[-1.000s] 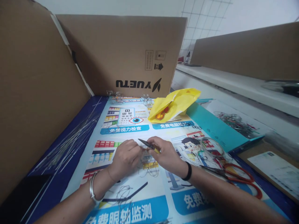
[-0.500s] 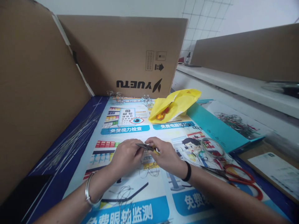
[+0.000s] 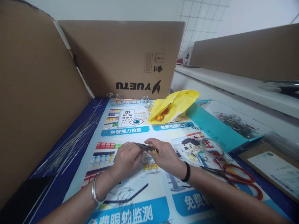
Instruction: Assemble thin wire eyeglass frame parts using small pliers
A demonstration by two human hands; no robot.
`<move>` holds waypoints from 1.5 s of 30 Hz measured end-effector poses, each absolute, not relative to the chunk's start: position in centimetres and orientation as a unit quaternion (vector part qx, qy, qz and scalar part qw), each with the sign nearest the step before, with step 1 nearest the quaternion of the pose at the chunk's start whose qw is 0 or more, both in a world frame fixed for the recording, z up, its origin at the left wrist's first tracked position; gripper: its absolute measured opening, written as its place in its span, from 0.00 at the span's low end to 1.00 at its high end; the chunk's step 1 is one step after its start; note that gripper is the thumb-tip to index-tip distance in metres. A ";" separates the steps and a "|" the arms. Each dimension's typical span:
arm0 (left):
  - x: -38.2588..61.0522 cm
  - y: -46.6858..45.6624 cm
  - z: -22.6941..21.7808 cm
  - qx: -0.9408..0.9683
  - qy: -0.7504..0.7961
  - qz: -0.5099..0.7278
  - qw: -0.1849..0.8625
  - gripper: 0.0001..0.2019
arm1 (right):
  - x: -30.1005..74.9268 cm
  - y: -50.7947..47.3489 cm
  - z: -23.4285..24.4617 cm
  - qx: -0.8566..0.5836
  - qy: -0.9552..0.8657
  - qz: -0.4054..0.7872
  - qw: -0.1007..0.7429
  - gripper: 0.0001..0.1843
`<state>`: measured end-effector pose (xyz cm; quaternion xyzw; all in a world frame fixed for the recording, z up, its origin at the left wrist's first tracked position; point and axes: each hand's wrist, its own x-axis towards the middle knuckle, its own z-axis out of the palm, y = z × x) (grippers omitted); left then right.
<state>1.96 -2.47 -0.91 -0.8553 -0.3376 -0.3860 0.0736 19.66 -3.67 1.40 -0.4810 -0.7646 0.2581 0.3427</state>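
Pliers (image 3: 142, 145) with yellow handles are gripped in my right hand (image 3: 164, 155), their dark jaws pointing left. The jaws reach across the fingers of my left hand (image 3: 127, 158), which is closed in a pinch. What those fingers hold is hidden; thin wire loops (image 3: 150, 168) show just below and between the hands. Another tangle of thin wire (image 3: 125, 196) lies nearer to me on the printed poster sheet (image 3: 151, 189).
A yellow pouch (image 3: 177, 104) with something orange inside lies beyond my hands. At right are red-handled scissors (image 3: 238, 177), a wire coil (image 3: 211, 147) and a teal box (image 3: 205, 127) of wire pieces. Straight wires (image 3: 70, 143) lie left. Cardboard panels (image 3: 121, 56) stand behind and left.
My left wrist has shifted slightly right, and the plier jaws sit marginally closer to its fingers. The right hand keeps its grip on the pliers. The camera view has tilted a little.
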 end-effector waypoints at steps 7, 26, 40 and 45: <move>1.9 -2.4 -1.0 -0.847 -0.371 -0.378 0.044 0.08 | 19.7 -3.7 1.3 -0.470 -0.756 0.274 0.364 0.12; 2.0 -2.6 -1.0 -0.852 -0.348 -0.390 0.000 0.04 | 19.1 -3.6 0.7 -0.466 -0.724 0.337 0.381 0.18; 2.2 -2.8 -1.0 -0.818 -0.400 -0.410 -0.041 0.03 | 19.1 -3.7 0.6 -0.490 -0.718 0.283 0.406 0.11; 2.0 -2.7 -1.1 -0.823 -0.394 -0.408 -0.019 0.03 | 19.1 -3.6 0.6 -0.481 -0.713 0.294 0.418 0.13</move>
